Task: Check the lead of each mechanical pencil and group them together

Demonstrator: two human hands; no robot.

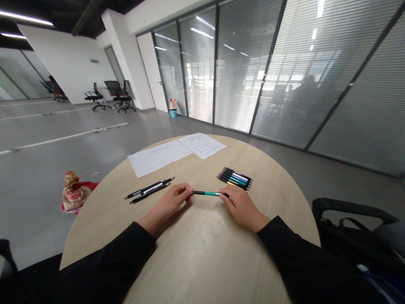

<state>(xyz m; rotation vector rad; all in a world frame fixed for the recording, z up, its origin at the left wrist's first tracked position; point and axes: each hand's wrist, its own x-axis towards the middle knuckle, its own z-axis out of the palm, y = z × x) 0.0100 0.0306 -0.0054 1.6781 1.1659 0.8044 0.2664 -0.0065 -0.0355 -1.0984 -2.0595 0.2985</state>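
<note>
Both hands hold one green and black pen level just above the round wooden table. My left hand pinches its left end with curled fingers. My right hand grips its right end, fingers closed. Just beyond the right hand lies a tight row of several coloured pens. To the left of the left hand lie two or three black pens side by side.
Two printed paper sheets lie at the table's far side. A black chair with a bag stands at the right. A red and cream bag sits on the floor to the left. Glass walls lie beyond.
</note>
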